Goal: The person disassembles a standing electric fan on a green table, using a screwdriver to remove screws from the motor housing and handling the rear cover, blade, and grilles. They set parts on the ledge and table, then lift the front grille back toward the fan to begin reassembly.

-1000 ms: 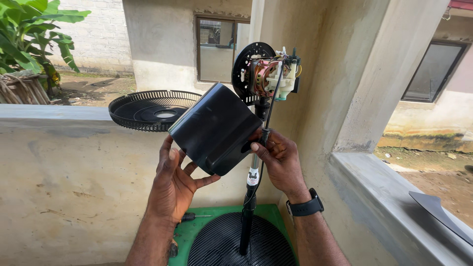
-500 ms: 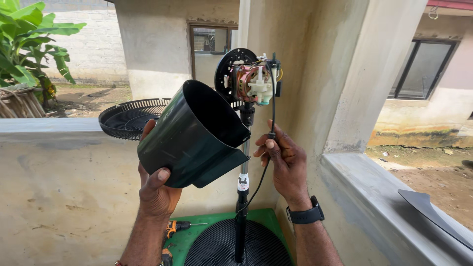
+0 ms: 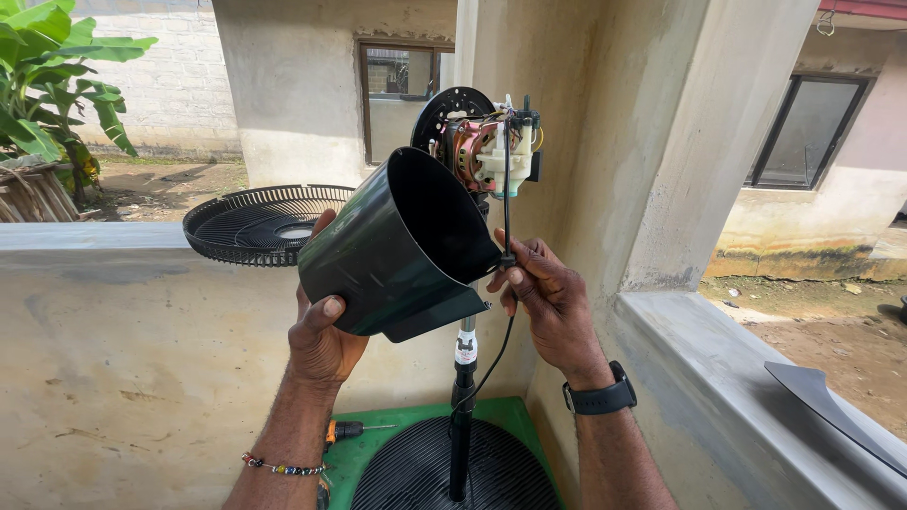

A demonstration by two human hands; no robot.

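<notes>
The dark green motor cover (image 3: pixel 402 250) has swung round since a second ago: then its closed back faced us, now its open mouth tilts up toward the bare fan motor (image 3: pixel 487 151), and it sits a little higher and closer to it. The left hand (image 3: pixel 321 335) carries the cover from below, thumb pressed on its outer wall and fingers wrapped round the far side, so that grip is closed firmly on the shell. The right hand (image 3: pixel 553 302) has stayed by the stand, just right of the cover; its thumb and forefinger pinch the thin black cord (image 3: pixel 507 212) that runs straight down from the motor and then curves along the pole (image 3: pixel 463 397). A black watch (image 3: pixel 600 397) is on that wrist, a beaded bracelet (image 3: pixel 282 466) on the other.

The motor, with copper windings and white plastic gearbox exposed, sits on top of the pole, with the round black rear guard plate (image 3: pixel 452 109) behind it. The pole rises from a round ribbed base (image 3: pixel 416 477) resting on a green mat (image 3: pixel 378 444), where an orange-handled screwdriver (image 3: pixel 354 432) lies near the mat's left edge. A black fan grille (image 3: pixel 260 224) lies flat on the concrete ledge (image 3: pixel 104 236) to the left, well apart from the hands. A grey fan blade (image 3: pixel 831 411) rests on the right-hand ledge, toward its near end.
</notes>
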